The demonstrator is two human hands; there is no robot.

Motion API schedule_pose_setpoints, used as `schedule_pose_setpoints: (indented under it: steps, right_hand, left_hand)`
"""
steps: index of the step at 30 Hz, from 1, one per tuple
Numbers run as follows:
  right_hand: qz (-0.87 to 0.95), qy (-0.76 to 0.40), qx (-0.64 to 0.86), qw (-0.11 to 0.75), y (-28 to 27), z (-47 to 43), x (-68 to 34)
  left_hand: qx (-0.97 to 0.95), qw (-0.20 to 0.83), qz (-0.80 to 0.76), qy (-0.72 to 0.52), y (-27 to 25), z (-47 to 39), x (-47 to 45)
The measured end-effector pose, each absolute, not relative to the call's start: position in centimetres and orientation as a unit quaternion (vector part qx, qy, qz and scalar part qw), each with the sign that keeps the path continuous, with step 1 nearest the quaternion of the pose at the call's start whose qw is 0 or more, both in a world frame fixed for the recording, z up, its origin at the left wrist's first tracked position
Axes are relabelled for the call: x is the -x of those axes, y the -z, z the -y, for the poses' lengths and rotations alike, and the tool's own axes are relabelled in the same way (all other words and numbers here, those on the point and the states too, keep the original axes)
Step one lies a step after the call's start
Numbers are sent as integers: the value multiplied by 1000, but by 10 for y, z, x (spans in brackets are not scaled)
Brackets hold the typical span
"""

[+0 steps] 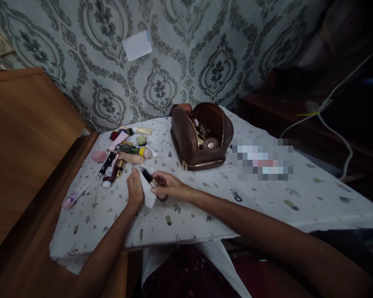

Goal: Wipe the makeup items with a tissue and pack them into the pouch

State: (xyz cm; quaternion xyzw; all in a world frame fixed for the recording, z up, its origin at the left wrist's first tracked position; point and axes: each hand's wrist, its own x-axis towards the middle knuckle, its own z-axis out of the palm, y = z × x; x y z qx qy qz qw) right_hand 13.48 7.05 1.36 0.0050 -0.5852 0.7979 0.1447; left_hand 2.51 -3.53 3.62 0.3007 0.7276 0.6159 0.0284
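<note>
My left hand (135,187) is closed on a white tissue (148,195), which hangs down between my two hands. Held in the fingers of my right hand (170,186) is a foundation bottle (148,176) with a black cap and a beige body, tilted, its cap end against the tissue. Part of the bottle is hidden behind my fingers. Just left of my hands lie a dark red bottle (109,176) with a white cap, a small gold-and-black tube (120,168) and a beige tube (131,157). Beyond my right hand stands an unzipped brown cosmetic bag (186,142) with several items inside.
More cosmetics lie at the back left, among them a green jar (141,140), a cream tube (143,130) and a pink sponge (99,156). A pink-and-white tube (76,195) is near the left edge. A blurred-out object (262,159) lies right on the patterned tablecloth (186,225). A wooden panel (27,136) borders the left.
</note>
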Motion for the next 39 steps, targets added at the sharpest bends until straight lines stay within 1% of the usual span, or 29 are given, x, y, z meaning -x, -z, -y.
schedule_pose_setpoints:
  steps: [8,13,17,21,24,27,30,33,36,39]
  right_hand:
    - [597,-783,26,172,-13,-75,-133]
    - [602,-759,88,230,-11,-79,-131]
    - [596,-752,105,261,-10,-79,-128]
    - [611,-736,109,271,-10,-79,-126]
    - [616,-737,91,262,-13,-82,-128]
    - [614,-746,82,246,-18,-87,-132]
    - [611,-745,120,237,-21,-93,-136]
    - [601,-735,171,263,-24,-99,-138]
    - [589,-736,176,283,-29,-101,-140]
    - [610,-719,172,284,-32,-101,-140]
  left_hand:
    - [-243,34,-754,-610,-32,33,-23]
    - [-403,96,-692,-591,-28,31,-25]
    - [-451,94,-675,-577,-24,29,-24]
    - [-490,95,-689,-526,-18,29,-20]
    - [-504,102,-701,-494,-19,30,-18]
    - [-517,131,-717,-449,-24,32,-16]
    - [-545,162,-713,-411,-28,35,-12]
    - [-560,187,-702,-397,-28,36,-7]
    - [-561,208,-707,-378,-28,37,-4]
    - [-572,182,-738,-308,-29,37,-6]
